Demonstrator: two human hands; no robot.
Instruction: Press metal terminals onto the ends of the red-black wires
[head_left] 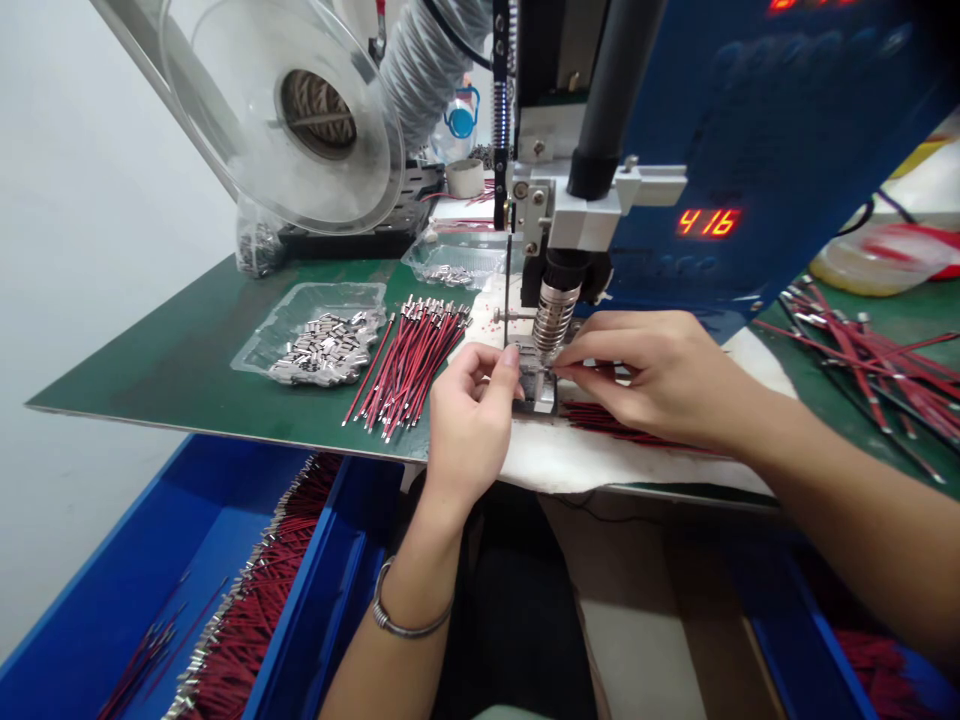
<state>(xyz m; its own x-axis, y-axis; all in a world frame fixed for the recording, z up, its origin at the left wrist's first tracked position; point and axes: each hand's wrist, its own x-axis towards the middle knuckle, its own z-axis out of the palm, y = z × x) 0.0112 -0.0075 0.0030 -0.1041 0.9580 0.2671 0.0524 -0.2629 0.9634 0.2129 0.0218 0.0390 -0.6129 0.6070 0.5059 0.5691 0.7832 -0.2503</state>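
My left hand [474,400] is just left of a small metal fixture [541,390], with thumb and curled fingers pressed together. Whatever they pinch is too small to make out. From the right, my right hand [645,370] reaches to the same fixture, its thumb and forefinger pinched close to the spring-wrapped tip [555,315] of a soldering machine [585,215]. My fingers hide what they grip there. Beneath my right hand, a bundle of red and black wires [619,422] lies on a white cloth [585,462].
Left of my hands are a pile of red-black wires [412,360] with metal ends and a clear tray [307,335] of small metal connectors. A blue bin [180,530] of wires sits below the table edge. More wires [874,360] lie right; a fume hood [277,110] stands behind.
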